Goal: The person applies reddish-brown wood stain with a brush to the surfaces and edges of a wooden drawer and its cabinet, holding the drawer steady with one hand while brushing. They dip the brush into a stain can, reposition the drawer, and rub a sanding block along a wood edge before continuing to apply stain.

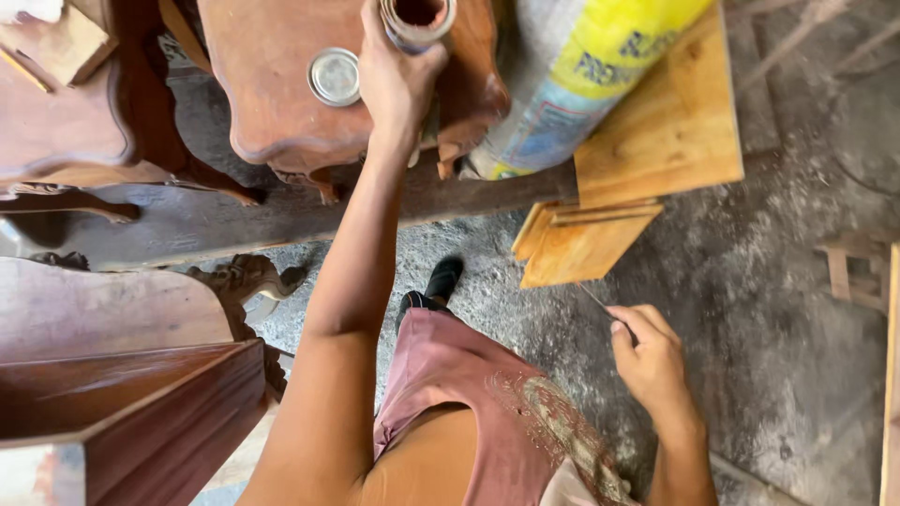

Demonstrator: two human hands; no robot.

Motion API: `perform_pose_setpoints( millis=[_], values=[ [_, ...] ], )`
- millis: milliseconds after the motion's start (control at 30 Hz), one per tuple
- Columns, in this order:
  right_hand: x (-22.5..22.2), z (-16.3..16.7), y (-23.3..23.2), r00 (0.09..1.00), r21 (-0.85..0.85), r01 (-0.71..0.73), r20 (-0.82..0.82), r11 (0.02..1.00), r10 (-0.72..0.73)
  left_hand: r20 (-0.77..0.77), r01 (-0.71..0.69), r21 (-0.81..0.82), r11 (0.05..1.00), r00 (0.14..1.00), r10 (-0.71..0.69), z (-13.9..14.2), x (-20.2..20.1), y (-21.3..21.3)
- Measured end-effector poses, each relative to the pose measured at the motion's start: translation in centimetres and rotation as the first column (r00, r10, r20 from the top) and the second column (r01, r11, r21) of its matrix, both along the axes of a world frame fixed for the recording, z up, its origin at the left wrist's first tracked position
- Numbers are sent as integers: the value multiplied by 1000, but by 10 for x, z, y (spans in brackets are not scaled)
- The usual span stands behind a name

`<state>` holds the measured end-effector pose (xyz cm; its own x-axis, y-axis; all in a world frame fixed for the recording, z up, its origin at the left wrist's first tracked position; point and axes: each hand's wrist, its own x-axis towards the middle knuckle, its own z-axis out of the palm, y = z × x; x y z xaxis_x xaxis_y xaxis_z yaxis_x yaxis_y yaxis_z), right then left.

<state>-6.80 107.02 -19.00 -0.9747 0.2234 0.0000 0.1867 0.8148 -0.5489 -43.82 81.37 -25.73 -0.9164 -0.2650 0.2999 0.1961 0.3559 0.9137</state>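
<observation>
L hand up high, fingers wrapped tight round an open tin can over the carved wooden table; round metal lid sits just left of those fingers. R hand low, fingertips pinched shut on a thin brush handle, wood boards just beyond.

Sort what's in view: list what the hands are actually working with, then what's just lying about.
In hand:
- open round tin can, gripped by the left hand
- thin metal tool, pinched in the right hand
- round silver lid on the reddish carved wooden table

Lying about:
- yellow and blue sack
- pale plywood offcuts
- dark wooden drawer
</observation>
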Motion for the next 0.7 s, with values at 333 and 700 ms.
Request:
perform_pose_setpoints(
  millis=[333, 700],
  values=[
    [-183, -34, 26, 987, -223, -148, 28, 964, 158, 393, 8, -591, 807, 876, 279, -5, 14, -87],
    [-331, -30, -22, 976, -469, -190, 4, 862, 217, -25, -66, -364, 929, 998, 61, 32, 18, -66]
  ],
)
